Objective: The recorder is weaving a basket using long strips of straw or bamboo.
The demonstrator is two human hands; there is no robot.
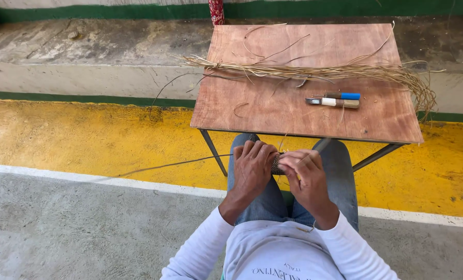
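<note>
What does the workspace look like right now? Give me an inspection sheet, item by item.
Surface: small wooden table on metal legs, in front of the seated person.
Job's things: small woven piece held between both hands over the lap; a long strand trails off to the left.
Clutter: bundle of dried fibre strands across the table; two knife-like tools side by side; loose strands.
Hands: left hand and right hand both closed on the woven piece.
Cables: nothing seen.
Surroundings: yellow-painted floor band, white line, grey concrete, green-striped step behind.
</note>
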